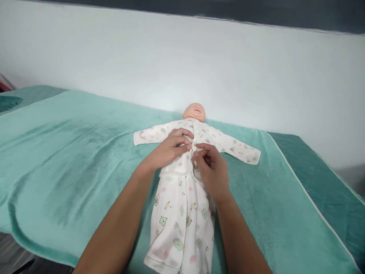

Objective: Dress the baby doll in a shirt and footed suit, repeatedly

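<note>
A baby doll [194, 112] lies on its back, dressed in a white printed jacket [239, 148] with both sleeves spread wide and matching white trousers [182, 224]. At the jacket's front opening, my left hand [174, 146] pinches the fabric edge beside a pale button [194, 148]. My right hand [212, 167] is closed on the other side, its thumb and forefinger at that button. Another button [196, 131] shows higher up, near the neck. The fingers partly hide the front edges, so whether the button sits through its hole cannot be made out.
A light green plush blanket [71, 171] lies under the doll, over a darker green cover [322, 182] that shows at the right and far left. Behind the table rises a white wall [171, 57] with a dark band along the top. The floor shows at the lower left.
</note>
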Demonstrator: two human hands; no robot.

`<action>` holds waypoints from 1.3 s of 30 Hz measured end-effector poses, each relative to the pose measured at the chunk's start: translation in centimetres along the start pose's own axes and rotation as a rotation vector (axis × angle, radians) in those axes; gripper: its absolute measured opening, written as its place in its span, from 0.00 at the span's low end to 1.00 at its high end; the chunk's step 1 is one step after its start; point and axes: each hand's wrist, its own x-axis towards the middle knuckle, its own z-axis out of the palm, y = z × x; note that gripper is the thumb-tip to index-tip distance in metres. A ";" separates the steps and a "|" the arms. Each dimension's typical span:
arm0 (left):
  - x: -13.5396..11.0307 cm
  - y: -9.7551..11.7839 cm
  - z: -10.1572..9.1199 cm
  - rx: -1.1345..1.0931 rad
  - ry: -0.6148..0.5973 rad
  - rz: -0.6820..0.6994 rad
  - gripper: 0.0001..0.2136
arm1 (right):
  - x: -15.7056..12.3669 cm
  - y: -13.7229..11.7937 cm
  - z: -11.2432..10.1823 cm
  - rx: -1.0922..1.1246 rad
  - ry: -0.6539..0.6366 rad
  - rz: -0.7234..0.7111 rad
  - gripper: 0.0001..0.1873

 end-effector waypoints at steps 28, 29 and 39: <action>1.5 -3.9 0.9 0.317 0.254 -0.076 0.25 | 3.1 3.4 -0.1 -0.123 -0.038 0.046 0.35; 1.6 -4.5 0.7 0.348 0.261 -0.136 0.26 | 3.6 3.9 -0.3 -0.113 -0.038 0.080 0.36; -2.5 -8.9 -2.0 0.777 0.351 -0.395 0.28 | 4.8 9.5 -5.7 -0.777 0.003 0.116 0.34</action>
